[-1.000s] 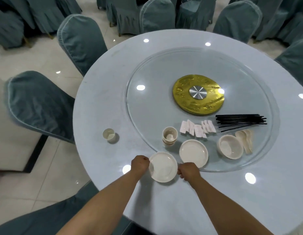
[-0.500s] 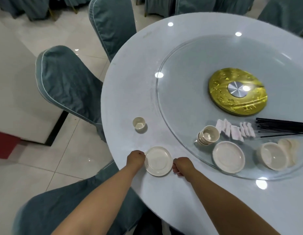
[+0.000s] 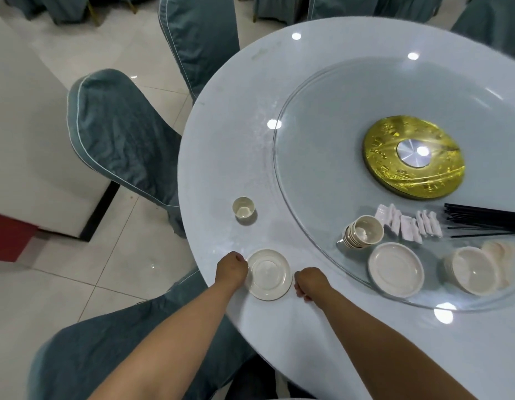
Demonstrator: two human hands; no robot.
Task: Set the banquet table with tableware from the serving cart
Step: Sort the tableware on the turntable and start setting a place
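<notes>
Head view: setting plate (image 3: 268, 274) flat near table (image 3: 221, 168) edge, below cup (image 3: 243, 207). Left hand (image 3: 231, 268) curling on rim; right hand (image 3: 311, 284) curled just beside, grip unclear. Advising: centring before chair (image 3: 120, 134), releasing gently.

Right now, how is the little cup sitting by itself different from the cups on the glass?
The lone cup stands upright on the table's bare top, while the stacked cups lie tipped on their side on the glass turntable. The lone cup is single; the stacked cups are nested together. The lone cup sits farther left, near the table edge. Both look cream-coloured and similar in shape.
</notes>
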